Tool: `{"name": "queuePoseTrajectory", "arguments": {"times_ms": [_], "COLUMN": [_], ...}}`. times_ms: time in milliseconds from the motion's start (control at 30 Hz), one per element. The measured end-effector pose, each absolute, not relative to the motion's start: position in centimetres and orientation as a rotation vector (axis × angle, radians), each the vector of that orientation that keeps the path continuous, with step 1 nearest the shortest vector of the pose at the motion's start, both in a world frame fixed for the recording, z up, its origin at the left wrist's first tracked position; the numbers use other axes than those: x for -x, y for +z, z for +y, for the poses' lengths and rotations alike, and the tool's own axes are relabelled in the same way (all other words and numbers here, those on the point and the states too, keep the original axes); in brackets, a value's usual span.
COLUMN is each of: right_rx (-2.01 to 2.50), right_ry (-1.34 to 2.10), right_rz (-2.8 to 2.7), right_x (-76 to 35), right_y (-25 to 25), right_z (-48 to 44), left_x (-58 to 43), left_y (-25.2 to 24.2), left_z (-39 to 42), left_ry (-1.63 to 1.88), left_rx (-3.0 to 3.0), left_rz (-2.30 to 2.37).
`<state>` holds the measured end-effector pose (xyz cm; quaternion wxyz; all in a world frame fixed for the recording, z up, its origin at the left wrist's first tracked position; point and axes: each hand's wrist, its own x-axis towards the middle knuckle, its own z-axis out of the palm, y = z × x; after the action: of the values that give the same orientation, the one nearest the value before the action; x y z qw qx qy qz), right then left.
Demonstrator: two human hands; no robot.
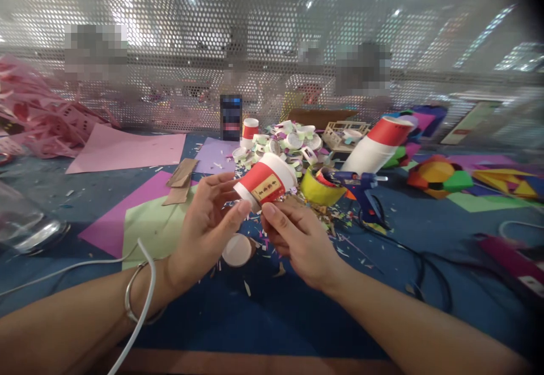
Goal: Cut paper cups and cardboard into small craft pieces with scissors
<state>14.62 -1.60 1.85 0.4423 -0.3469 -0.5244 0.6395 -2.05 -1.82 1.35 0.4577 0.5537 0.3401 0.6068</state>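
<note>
Between my two hands is a red and white paper cup, tilted on its side with its white rim to the upper right. It carries a yellowish label with dark characters. My right hand pinches the cup's lower side, its thumb below the label. My left hand is beside the cup's base with fingers loosely curved and apart from the thumb. The left thumb tip is close to the base; whether it touches, I cannot tell. Below the cup, a round white paper disc lies on the blue table.
Behind are a pile of cut paper pieces, a phone and a mesh screen. To the right are a yellow roll, a blue glue gun with black cable, and stacked cups. Coloured paper lies left.
</note>
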Motion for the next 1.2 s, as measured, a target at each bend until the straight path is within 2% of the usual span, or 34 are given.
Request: {"name": "queuePoseTrajectory", "arguments": {"times_ms": [233,600,933,1200], "right_rx": [0.868,0.898,0.9,0.848], "right_ry": [1.56,1.516,1.409,1.385], "right_rz": [-1.339,-1.402,-1.476,-1.507], "right_x": [-14.9,-15.0,-15.1,-15.1], "right_y": [1.8,1.4,1.4,1.4], "right_z": [-1.4,-1.7,-1.3,-1.5], "left_x": [2.1,3.0,2.0,2.4], "left_y": [1.4,1.4,1.3,1.3], "left_z": [-1.1,-1.7,-1.5,-1.3], "left_ry": [1.376,1.403,1.335,1.381], "left_rx": [-1.166,-1.631,-1.142,-1.3], "left_rz": [0.809,1.007,0.812,0.825]}}
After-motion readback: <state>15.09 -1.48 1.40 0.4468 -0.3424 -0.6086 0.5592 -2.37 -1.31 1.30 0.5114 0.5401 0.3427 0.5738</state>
